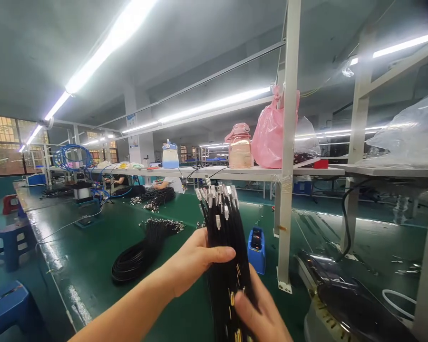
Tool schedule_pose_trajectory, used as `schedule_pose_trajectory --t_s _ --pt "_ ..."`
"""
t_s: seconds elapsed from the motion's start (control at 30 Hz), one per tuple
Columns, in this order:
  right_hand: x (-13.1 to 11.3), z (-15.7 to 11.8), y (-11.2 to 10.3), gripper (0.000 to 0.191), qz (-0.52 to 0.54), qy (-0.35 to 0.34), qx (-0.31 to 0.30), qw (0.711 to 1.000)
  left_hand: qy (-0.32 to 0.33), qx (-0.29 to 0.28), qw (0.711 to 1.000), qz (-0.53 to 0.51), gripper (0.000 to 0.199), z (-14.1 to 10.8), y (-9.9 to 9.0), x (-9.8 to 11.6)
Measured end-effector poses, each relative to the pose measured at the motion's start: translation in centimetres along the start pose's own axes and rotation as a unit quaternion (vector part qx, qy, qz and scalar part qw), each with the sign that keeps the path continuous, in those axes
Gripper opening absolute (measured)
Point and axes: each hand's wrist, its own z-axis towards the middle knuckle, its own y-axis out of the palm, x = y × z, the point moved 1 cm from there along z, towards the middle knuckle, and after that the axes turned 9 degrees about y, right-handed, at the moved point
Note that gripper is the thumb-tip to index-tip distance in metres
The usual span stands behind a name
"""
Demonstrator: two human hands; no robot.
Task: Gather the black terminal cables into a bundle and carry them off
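Observation:
Both my hands hold a thick bundle of black cables [224, 251] upright in front of me. My left hand [194, 261] wraps around its middle, with the thumb lying across the cables. My right hand [260, 311] grips the lower part, fingers curled against the bundle. Silver metal terminals [217, 194] fan out at the top end, and small brass terminals [233, 299] show lower down. Beside the bundle, a coil of the same black cable [139, 259] lies on the green workbench [74, 266], and a blue tape dispenser [257, 249] stands to the right.
A white post [287, 142] rises right of the bundle, and a dark machine [356, 304] sits at lower right. A shelf [199, 173] holds a pink bag [273, 133] and a bottle [239, 147]. A further cable bundle [155, 199] lies near a co-worker's sleeve [169, 184]. Blue stools [10, 242] stand left.

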Motion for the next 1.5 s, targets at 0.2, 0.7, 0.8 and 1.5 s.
schedule_pose_trajectory --t_s 0.2,0.7,0.8,1.5 --pt "-3.0 0.9 -1.9 0.044 -0.016 0.024 0.019 0.999 0.003 -0.009 0.999 0.030 0.038 0.5 -0.5 0.6" --pt "-2.5 1.5 -4.0 0.045 0.038 0.066 0.204 0.976 -0.029 0.121 0.989 -0.078 0.043 1.0 -0.2 -1.6" --pt "-2.9 1.5 -3.6 0.048 0.006 0.022 0.188 0.982 -0.010 0.077 0.993 -0.093 0.049 0.7 0.3 -1.4" --pt "-3.6 1.4 -3.5 0.055 0.001 0.006 0.186 0.983 -0.063 0.067 0.983 -0.161 0.051 2.9 2.2 -2.2"
